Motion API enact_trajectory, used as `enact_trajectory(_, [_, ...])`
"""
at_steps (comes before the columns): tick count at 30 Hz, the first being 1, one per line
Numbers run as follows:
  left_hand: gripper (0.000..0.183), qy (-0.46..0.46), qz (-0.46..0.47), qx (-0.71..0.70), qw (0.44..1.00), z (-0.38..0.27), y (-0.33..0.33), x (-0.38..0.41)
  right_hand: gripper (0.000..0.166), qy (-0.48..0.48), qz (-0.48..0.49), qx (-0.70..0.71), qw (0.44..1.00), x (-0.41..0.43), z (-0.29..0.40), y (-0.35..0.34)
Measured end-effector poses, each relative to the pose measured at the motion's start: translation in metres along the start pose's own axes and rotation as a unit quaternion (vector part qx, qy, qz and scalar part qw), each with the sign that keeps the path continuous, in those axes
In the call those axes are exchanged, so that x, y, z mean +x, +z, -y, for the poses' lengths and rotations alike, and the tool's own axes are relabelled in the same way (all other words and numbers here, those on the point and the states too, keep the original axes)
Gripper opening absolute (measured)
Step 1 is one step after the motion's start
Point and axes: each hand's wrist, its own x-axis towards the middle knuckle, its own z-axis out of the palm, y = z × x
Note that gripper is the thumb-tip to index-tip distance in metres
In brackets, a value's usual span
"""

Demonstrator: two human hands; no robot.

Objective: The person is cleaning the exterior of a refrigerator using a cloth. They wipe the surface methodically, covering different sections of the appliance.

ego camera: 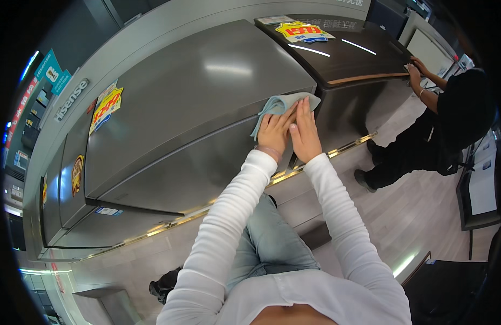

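A pale blue-green cloth [279,105] lies bunched over the front edge of a grey refrigerator [193,77], near its right corner. My left hand [274,132] presses flat on the cloth with its fingers spread a little. Beside it my right hand [305,132] rests with straight fingers, their tips on the cloth's right part. The two hands touch or nearly touch at the fingers. Some of the cloth is hidden under them. Yellow and red price tags [107,107] are fixed at the refrigerator's left side.
To the right stands a dark glossy appliance [348,53] with a price tag [303,31] on it. A person in black [445,109] has both hands at its far edge. A gold-coloured strip [169,226] runs along the base. A grey box-like block [108,304] stands on the floor at lower left.
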Motion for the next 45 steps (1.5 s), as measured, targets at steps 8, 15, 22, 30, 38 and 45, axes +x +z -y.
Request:
enact_trajectory(8, [0.058,-0.061,-0.021,0.013,0.998,0.038,-0.017,-0.04,0.069,-0.049,0.04,0.001,0.998,-0.001,0.037,0.037])
enact_trajectory(15, [0.061,-0.074,-0.04,0.036,0.996,0.091,-0.035,-0.083,0.076,-0.073,0.073,-0.048,0.993,-0.011,0.083,0.082])
enact_trajectory(22, [0.059,-0.118,-0.04,0.051,0.991,0.152,-0.066,-0.14,0.072,-0.107,0.103,-0.036,0.988,-0.014,0.151,0.128])
enact_trajectory(30, [0.067,-0.195,-0.007,0.113,0.974,0.253,-0.082,-0.25,0.068,-0.219,0.123,-0.012,0.968,-0.011,0.263,0.181])
enact_trajectory(38, [0.072,-0.332,0.07,0.127,0.932,0.338,-0.111,-0.327,0.074,-0.3,0.135,-0.008,0.944,-0.014,0.346,0.255])
enact_trajectory(45, [0.076,-0.438,0.135,0.104,0.883,0.343,-0.115,-0.375,0.069,-0.355,0.15,-0.077,0.92,-0.037,0.38,0.318])
